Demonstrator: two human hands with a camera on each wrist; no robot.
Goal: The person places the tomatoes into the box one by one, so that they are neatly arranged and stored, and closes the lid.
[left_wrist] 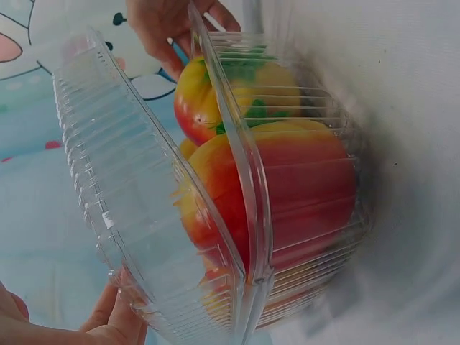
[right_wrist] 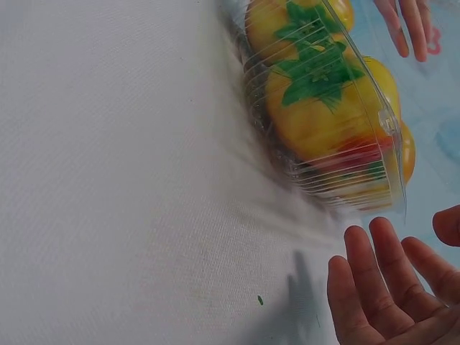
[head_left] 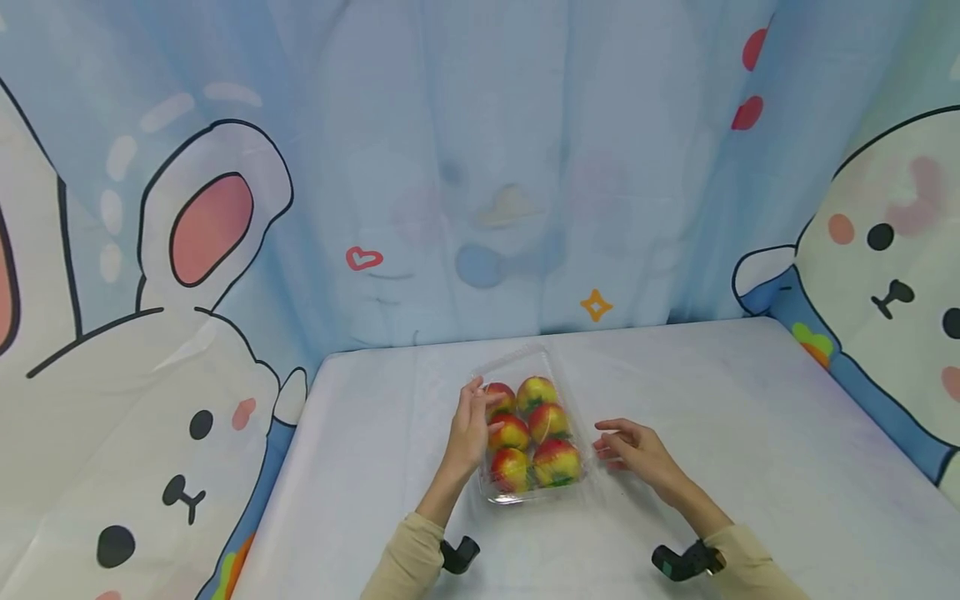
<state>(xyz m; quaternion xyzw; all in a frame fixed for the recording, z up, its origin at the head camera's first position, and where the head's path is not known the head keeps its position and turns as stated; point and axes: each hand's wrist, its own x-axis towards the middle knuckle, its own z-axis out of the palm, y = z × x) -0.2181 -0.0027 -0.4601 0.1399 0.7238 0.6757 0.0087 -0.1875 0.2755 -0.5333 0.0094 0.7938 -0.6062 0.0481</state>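
A clear plastic clamshell box point(head_left: 502, 499) stands on the white table, holding several red-and-yellow fruits point(head_left: 556, 463) with green leaf-like patches. Its ribbed lid point(left_wrist: 122, 165) is tilted a little away from the tray rim, as the left wrist view shows. My left hand point(head_left: 471, 423) lies along the box's left side, with extended fingers against the outside of the lid. To the right of the box, my right hand point(head_left: 632, 450) is held apart from it. In the right wrist view, its fingers point(right_wrist: 368, 277) are loosely spread near the box corner and hold nothing.
White cloth covers the table point(head_left: 720, 400). A light blue curtain point(head_left: 495, 167) with cartoon animals hangs behind and on both sides. Dark wrist-worn devices point(head_left: 459, 554) sit by both sleeves. A tiny green scrap point(right_wrist: 260, 300) lies on the cloth.
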